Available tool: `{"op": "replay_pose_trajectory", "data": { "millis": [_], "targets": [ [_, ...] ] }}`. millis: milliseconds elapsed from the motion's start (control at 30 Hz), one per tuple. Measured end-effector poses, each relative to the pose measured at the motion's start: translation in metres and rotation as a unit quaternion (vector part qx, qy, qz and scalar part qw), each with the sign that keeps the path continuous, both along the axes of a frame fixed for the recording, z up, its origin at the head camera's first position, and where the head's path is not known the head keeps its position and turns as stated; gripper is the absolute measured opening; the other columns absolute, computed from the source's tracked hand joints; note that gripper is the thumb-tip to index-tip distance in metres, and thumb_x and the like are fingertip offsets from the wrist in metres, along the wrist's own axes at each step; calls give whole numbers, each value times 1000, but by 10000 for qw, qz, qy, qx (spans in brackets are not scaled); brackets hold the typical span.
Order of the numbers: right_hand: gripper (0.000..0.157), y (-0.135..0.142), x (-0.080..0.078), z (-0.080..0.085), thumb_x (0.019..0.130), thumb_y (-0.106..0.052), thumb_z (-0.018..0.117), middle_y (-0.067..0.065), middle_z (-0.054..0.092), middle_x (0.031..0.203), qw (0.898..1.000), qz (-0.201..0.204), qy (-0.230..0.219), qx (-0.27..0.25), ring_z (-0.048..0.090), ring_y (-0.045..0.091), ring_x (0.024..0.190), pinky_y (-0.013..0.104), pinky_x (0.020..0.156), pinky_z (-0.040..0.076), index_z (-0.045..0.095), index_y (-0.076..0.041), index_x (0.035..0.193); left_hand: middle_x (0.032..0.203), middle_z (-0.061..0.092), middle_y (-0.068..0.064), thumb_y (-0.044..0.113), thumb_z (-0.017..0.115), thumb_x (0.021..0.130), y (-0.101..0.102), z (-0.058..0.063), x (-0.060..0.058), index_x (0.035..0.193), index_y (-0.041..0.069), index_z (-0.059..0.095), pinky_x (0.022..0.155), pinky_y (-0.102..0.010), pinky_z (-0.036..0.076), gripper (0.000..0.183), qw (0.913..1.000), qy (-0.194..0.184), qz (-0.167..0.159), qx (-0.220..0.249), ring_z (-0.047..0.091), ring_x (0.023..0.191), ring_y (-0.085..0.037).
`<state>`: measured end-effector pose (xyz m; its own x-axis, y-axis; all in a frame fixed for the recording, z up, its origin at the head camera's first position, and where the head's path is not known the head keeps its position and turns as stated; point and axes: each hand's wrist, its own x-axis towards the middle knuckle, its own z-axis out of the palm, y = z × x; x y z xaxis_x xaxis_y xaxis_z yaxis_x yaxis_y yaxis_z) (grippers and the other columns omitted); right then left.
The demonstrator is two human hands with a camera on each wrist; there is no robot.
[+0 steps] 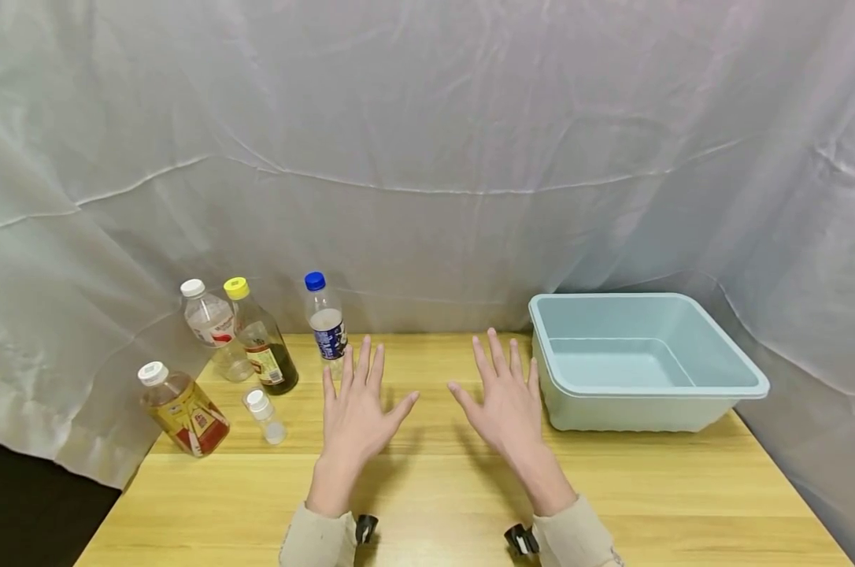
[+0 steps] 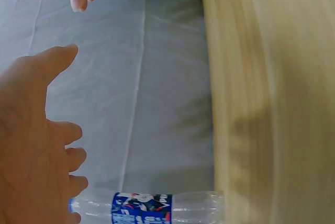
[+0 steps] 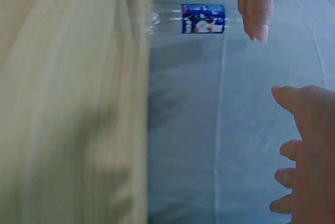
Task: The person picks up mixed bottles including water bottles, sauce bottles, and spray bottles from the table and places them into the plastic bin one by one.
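Note:
Both hands hover palm down over the table with fingers spread, and neither holds anything. My left hand (image 1: pixel 354 417) is nearest to a clear bottle with a blue cap and blue label (image 1: pixel 328 331), whose lower part its fingers partly cover in the head view. In the left wrist view that bottle (image 2: pixel 141 208) shows beyond the fingertips. My right hand (image 1: pixel 505 409) is just left of a light blue plastic tub (image 1: pixel 647 405). The right wrist view shows the same blue-labelled bottle (image 3: pixel 203 19) near the left hand's fingers (image 3: pixel 256 9).
At the table's left stand a clear bottle with a white cap (image 1: pixel 211 323), a dark sauce bottle with a yellow cap (image 1: pixel 263 346), a yellow-labelled bottle of reddish-brown liquid (image 1: pixel 186 413) and a small white-capped jar (image 1: pixel 266 416). A grey curtain (image 1: pixel 427 236) hangs behind the wooden table (image 1: pixel 427 504).

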<state>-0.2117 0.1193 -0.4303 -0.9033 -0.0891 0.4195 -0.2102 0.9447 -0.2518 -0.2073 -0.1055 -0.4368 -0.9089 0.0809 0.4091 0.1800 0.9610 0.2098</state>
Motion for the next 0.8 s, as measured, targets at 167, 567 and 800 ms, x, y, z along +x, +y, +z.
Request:
{"op": "replay_pose_trajectory", "data": {
  "millis": [167, 567, 800],
  "targets": [
    [81, 2, 7, 13, 87, -72, 39, -1, 10, 159, 9998, -12, 212, -7, 4, 29, 145, 60, 113, 6, 19, -29, 152, 159, -2, 3, 76, 39, 83, 6, 9, 5, 152, 19, 20, 114, -53, -10, 92, 9998, 132, -125, -18, -2, 145, -28],
    [81, 18, 16, 36, 88, -70, 40, 1, 11, 159, 9983, 65, 456, -367, 2, 29, 145, 60, 113, 2, 20, -25, 152, 159, 2, 0, 77, 36, 84, 20, 28, 17, 153, 21, 15, 114, -55, -6, 91, 9985, 430, -306, -130, -2, 145, -27],
    [81, 38, 16, 36, 88, -68, 42, -3, 5, 159, 9974, 34, 559, -443, 2, 29, 145, 59, 113, -1, 19, -25, 153, 160, -2, 2, 78, 33, 84, 36, 38, 21, 153, 21, 15, 114, -55, -5, 92, 9975, 486, -481, -163, -6, 145, -24]
  ]
}}
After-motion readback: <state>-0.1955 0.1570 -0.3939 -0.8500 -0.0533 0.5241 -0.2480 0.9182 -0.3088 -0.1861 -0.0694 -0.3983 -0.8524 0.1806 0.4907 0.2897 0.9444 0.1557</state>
